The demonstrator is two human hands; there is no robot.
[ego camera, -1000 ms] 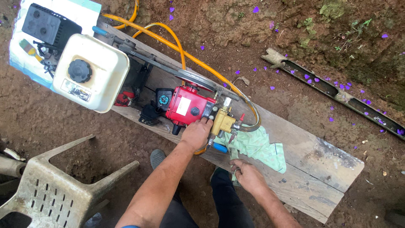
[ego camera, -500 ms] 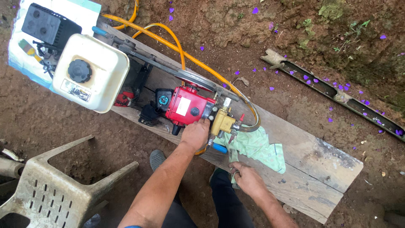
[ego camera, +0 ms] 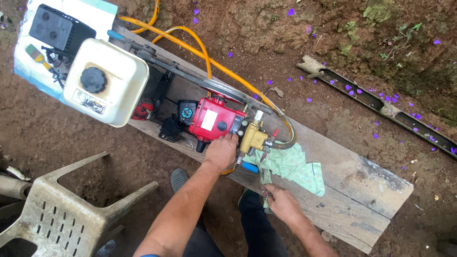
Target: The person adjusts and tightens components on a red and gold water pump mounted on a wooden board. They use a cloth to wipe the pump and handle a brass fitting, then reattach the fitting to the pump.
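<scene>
A red pump (ego camera: 213, 119) with a brass valve block (ego camera: 253, 138) is mounted on a long wooden plank (ego camera: 362, 185) on bare soil. My left hand (ego camera: 221, 151) rests against the near side of the pump, fingers curled at the joint between red body and brass block. My right hand (ego camera: 281, 202) sits at the plank's near edge, pinching the corner of a pale green cloth (ego camera: 291, 166) that lies under the brass block. A blue-handled part (ego camera: 248, 167) pokes out below the block.
A white fuel tank with black cap (ego camera: 105, 81) and black engine cover (ego camera: 59, 31) stand at the plank's left end. Yellow hoses (ego camera: 204, 45) loop behind. An overturned grey plastic chair (ego camera: 62, 209) lies lower left. A long metal channel (ego camera: 385, 107) lies at the right.
My right hand has slid slightly toward me along the plank edge with the cloth corner. My left hand stays on the pump.
</scene>
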